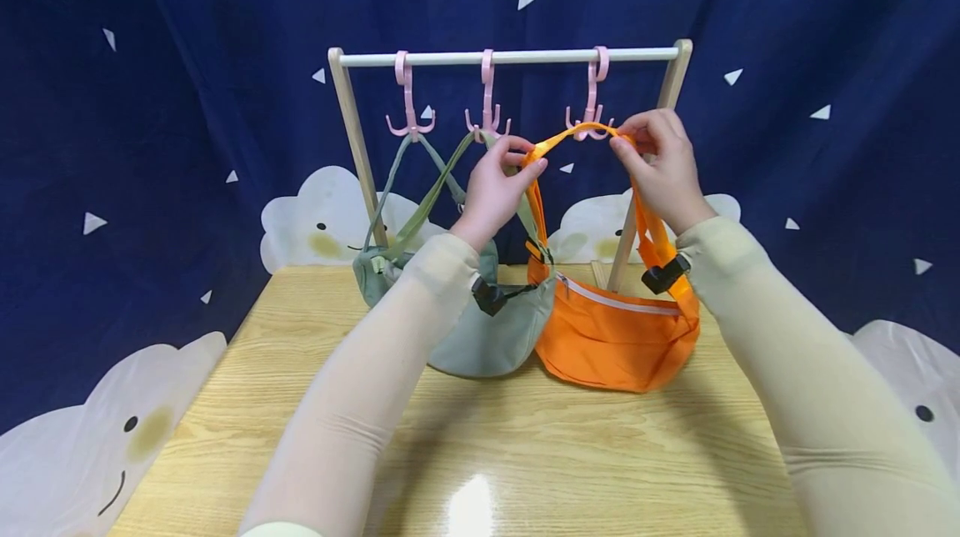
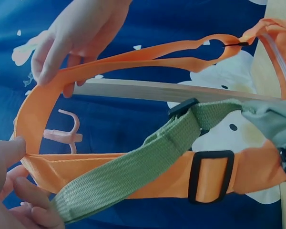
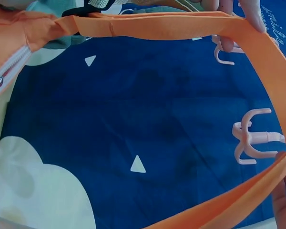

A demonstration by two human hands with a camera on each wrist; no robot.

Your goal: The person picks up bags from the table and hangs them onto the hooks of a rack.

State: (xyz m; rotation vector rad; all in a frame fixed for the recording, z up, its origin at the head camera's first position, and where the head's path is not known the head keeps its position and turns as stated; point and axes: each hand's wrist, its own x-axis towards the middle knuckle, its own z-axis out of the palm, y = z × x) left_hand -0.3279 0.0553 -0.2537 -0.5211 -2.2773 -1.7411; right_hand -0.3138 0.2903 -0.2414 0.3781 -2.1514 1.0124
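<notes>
An orange waist bag [image 1: 607, 341] with a white zipper is at the right, its strap [image 1: 576, 132] raised into an arch. My left hand [image 1: 497, 183] pinches the left end of this arch between thumb and fingers. At the other end, my right hand [image 1: 662, 166] pinches the strap too. Between the hands, the arch is level with the prongs of the right pink hook [image 1: 592, 103]; whether it touches them I cannot tell. In the left wrist view, a green strap [image 2: 133, 167] crosses close to my left fingers. A black buckle [image 1: 665, 274] dangles by my right wrist.
A white rail [image 1: 525, 57] on wooden posts carries several pink hooks. Two grey-green bags hang from the left hook [image 1: 409, 103] and middle hook [image 1: 487, 103]; the nearer bag [image 1: 487, 341] sits beside the orange one. Below is a wooden table [image 1: 480, 437]; behind is a blue curtain [image 1: 225, 103].
</notes>
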